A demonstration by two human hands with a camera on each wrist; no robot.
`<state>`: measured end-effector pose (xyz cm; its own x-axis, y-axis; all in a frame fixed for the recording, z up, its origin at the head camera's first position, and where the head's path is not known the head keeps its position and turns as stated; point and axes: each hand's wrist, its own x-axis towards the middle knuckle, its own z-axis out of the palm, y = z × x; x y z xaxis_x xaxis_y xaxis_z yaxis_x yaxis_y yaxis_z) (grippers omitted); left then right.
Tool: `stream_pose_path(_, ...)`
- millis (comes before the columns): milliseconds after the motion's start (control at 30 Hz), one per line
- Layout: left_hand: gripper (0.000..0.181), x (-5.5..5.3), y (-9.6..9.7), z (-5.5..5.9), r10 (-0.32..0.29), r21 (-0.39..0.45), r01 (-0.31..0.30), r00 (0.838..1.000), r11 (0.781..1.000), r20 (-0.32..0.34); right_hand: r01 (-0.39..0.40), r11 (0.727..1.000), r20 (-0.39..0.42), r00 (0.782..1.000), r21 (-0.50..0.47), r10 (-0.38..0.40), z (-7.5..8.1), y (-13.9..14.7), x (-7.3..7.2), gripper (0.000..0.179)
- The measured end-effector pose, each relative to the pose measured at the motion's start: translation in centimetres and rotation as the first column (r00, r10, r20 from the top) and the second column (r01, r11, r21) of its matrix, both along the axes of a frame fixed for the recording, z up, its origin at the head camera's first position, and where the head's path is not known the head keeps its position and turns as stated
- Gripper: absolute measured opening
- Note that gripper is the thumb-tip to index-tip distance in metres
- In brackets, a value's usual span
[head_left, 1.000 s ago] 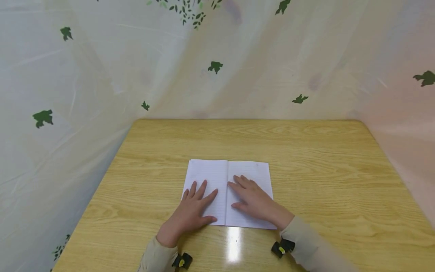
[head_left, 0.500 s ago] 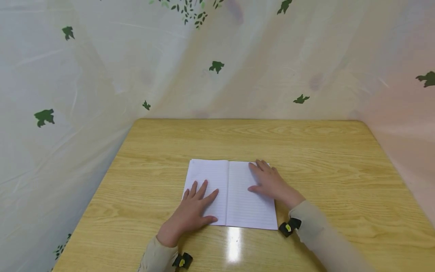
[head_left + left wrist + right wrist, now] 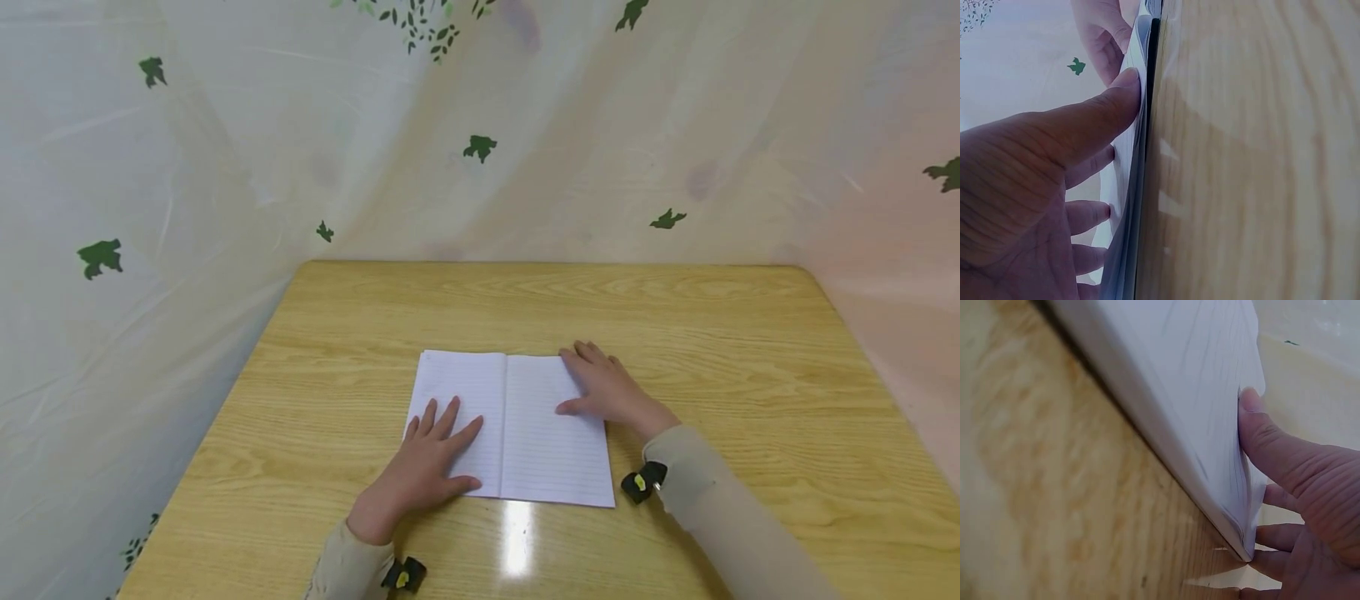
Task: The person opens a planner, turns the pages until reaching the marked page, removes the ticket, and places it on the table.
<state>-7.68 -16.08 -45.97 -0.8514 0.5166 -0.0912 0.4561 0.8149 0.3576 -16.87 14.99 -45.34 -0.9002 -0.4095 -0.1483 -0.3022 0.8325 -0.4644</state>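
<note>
While the left hand [image 3: 423,465] lies splayed on the open notebook [image 3: 553,462], the right hand [image 3: 606,392] touches its far corner. Fingers apart — both.

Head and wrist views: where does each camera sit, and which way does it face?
Head: worn there, facing forward and down at the notebook; left hand and right hand show.
Left wrist: worn there, looking low along the notebook; left hand near, right hand beyond.
Right wrist: worn there, facing the notebook; right hand only.
Both wrist views share notebook and table.
</note>
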Motion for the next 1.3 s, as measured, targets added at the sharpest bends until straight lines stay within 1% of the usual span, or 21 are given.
stream_pose_path(167, 0.076, 0.1, 0.1, 0.1, 0.006, 0.001, -0.006, 1.000, 1.000, 0.008, 0.016, 0.999, -0.054, 0.998, 0.040, -0.014, 0.0, -0.1, 0.2, 0.095)
stream_pose_path(233, 0.076, 0.0, 0.1, 0.1, 0.006, 0.003, -0.006, 1.000, 1.000, 0.008, 0.021, 0.998, -0.104, 0.995, 0.064, -0.015, 0.1, -0.3, 0.3, 0.095)
stream_pose_path(333, 0.077, 0.0, 0.2, 0.2, 0.007, 0.002, -0.007, 1.000, 1.000, 0.012, 0.031, 0.996, -0.184, 0.983, 0.080, -0.016, 0.4, -0.6, 0.7, 0.094)
stream_pose_path(433, 0.076, 0.1, 0.2, 0.3, 0.007, 0.002, -0.007, 1.000, 1.000, 0.015, 0.041, 0.997, -0.256, 0.966, 0.059, -0.024, 0.6, -0.9, 1.1, 0.096)
stream_pose_path(500, 0.076, 0.2, 0.3, 0.3, 0.009, 0.000, -0.009, 1.000, 1.000, 0.021, 0.060, 0.998, -0.283, 0.958, 0.025, -0.051, 0.6, -1.1, 1.3, 0.098)
stream_pose_path(567, 0.076, 0.2, 0.3, 0.3, 0.010, 0.001, -0.010, 1.000, 1.000, 0.022, 0.087, 0.996, -0.293, 0.952, -0.019, -0.089, 0.7, -1.4, 1.6, 0.099)
stream_pose_path(633, 0.076, 0.2, 0.4, 0.4, 0.012, 0.000, -0.012, 1.000, 1.000, 0.021, 0.124, 0.990, -0.286, 0.948, -0.068, -0.138, 0.8, -1.7, 1.8, 0.101)
stream_pose_path(733, 0.075, 0.2, 0.4, 0.4, 0.012, -0.003, -0.012, 1.000, 1.000, 0.016, 0.159, 0.980, -0.263, 0.947, -0.121, -0.186, 1.2, -2.2, 2.4, 0.103)
stream_pose_path(800, 0.075, 0.2, 0.4, 0.4, 0.012, -0.003, -0.012, 1.000, 1.000, 0.014, 0.170, 0.974, -0.232, 0.951, -0.152, -0.203, 1.5, -2.6, 2.9, 0.104)
stream_pose_path(900, 0.076, 0.2, 0.4, 0.3, 0.016, -0.008, -0.016, 1.000, 1.000, 0.009, 0.167, 0.968, -0.183, 0.962, -0.189, -0.201, 1.7, -3.1, 3.8, 0.100)
stream_pose_path(1000, 0.076, 0.1, 0.4, 0.3, 0.023, -0.006, -0.023, 1.000, 1.000, 0.002, 0.136, 0.967, -0.159, 0.972, -0.217, -0.173, 1.4, -3.5, 4.5, 0.090)
stream_pose_path(1167, 0.078, 0.1, 0.4, 0.3, 0.039, 0.026, -0.039, 0.999, 0.999, -0.002, 0.046, 0.972, -0.156, 0.984, -0.229, -0.083, 1.1, -4.1, 5.5, 0.072)
stream_pose_path(1300, 0.084, 0.0, 0.5, 0.4, 0.063, 0.052, -0.064, 0.998, 0.997, 0.005, -0.006, 0.976, -0.135, 0.991, -0.219, -0.024, 1.3, -4.7, 6.4, 0.068)
